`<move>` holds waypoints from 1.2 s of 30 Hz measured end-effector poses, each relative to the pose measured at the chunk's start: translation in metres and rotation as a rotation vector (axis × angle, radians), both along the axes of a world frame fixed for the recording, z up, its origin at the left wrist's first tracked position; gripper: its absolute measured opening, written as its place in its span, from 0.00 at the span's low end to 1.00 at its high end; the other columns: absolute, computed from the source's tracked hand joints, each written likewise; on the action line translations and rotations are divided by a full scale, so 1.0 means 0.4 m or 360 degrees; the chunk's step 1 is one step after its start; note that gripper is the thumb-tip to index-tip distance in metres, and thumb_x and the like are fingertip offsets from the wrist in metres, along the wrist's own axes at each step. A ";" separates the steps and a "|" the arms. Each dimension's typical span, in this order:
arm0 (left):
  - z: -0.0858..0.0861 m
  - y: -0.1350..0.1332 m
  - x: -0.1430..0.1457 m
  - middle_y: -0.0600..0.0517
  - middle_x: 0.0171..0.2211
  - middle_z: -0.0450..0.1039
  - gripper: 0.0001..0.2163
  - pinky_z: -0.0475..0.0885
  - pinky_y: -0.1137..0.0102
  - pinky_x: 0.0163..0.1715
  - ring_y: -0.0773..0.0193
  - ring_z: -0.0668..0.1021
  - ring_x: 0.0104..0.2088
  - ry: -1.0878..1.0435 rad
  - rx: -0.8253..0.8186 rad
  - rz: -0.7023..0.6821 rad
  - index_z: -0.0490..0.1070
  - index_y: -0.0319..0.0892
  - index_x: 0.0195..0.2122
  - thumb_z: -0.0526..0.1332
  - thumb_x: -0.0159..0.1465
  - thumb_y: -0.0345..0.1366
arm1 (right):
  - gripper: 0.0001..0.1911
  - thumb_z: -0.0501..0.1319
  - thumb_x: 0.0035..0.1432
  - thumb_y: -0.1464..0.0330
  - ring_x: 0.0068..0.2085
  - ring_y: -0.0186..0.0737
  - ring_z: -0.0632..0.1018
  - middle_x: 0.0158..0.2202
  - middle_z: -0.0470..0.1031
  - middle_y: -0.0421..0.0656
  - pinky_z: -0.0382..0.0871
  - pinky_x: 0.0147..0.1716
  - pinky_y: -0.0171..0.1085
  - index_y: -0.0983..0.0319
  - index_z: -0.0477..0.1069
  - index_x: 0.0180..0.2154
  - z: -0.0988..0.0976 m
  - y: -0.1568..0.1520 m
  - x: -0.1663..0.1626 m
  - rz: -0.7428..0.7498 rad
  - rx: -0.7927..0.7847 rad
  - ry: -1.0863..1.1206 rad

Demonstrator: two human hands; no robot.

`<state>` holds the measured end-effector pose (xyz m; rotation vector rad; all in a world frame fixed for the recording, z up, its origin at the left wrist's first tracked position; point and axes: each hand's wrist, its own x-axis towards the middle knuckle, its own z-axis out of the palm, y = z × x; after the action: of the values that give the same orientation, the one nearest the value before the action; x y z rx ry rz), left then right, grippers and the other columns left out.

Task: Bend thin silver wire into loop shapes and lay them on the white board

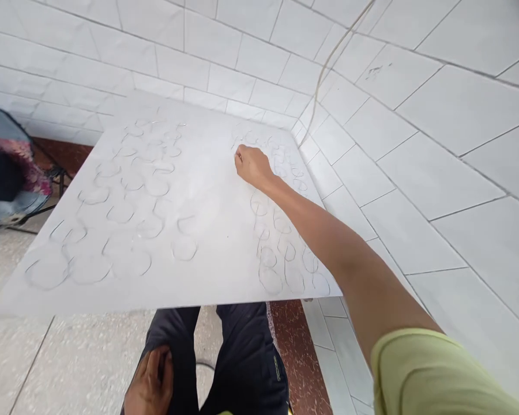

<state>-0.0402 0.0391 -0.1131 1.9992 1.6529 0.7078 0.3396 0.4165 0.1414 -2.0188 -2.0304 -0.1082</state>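
Observation:
A large white sheet or board (216, 253) lies level above my knees, covered at both sides with thin grey curved marks. Loose S-like curves (132, 184) fill its left part, while figure-eight loops (270, 271) run in columns along the right. I cannot tell whether they are drawn lines or fine wire. My right hand (253, 165) is closed in a pinch over the upper right of the sheet, beside the loops there; whatever its fingers hold is too small to make out. My left hand (150, 380), fingers curled in, rests on my thigh below the near edge.
White tiled walls (419, 167) meet in a corner behind and right of the sheet. A pale cable (318, 86) hangs down that corner. At far left stands a bag or chair with patterned cloth (19, 158). Speckled floor (82, 357) shows below.

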 end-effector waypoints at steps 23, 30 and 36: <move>0.050 -0.053 0.062 0.46 0.38 0.80 0.09 0.74 0.59 0.44 0.51 0.81 0.41 -0.0142 -0.0264 -0.0002 0.75 0.45 0.39 0.55 0.69 0.38 | 0.17 0.55 0.72 0.77 0.63 0.54 0.78 0.58 0.80 0.55 0.74 0.64 0.54 0.64 0.79 0.54 -0.307 -0.768 -0.304 0.0874 0.0431 0.0234; 0.174 -0.027 0.103 0.46 0.37 0.82 0.20 0.76 0.65 0.33 0.56 0.82 0.34 -0.0681 -0.0510 0.0139 0.77 0.40 0.46 0.56 0.72 0.52 | 0.09 0.62 0.71 0.67 0.48 0.45 0.85 0.45 0.85 0.48 0.81 0.54 0.48 0.59 0.83 0.44 -0.240 -0.847 -0.350 0.0452 0.0564 0.1586; 0.402 0.004 0.167 0.41 0.51 0.81 0.25 0.77 0.65 0.38 0.54 0.82 0.45 -0.1512 -0.0572 0.0224 0.78 0.40 0.56 0.64 0.68 0.54 | 0.08 0.69 0.65 0.63 0.43 0.47 0.87 0.42 0.85 0.47 0.84 0.47 0.48 0.62 0.82 0.39 -0.179 -0.974 -0.429 0.0062 0.0153 0.2853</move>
<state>0.0267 0.0405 0.0477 1.0207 1.2014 1.0887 0.1680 0.0270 0.0697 -1.0090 -0.7685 1.1173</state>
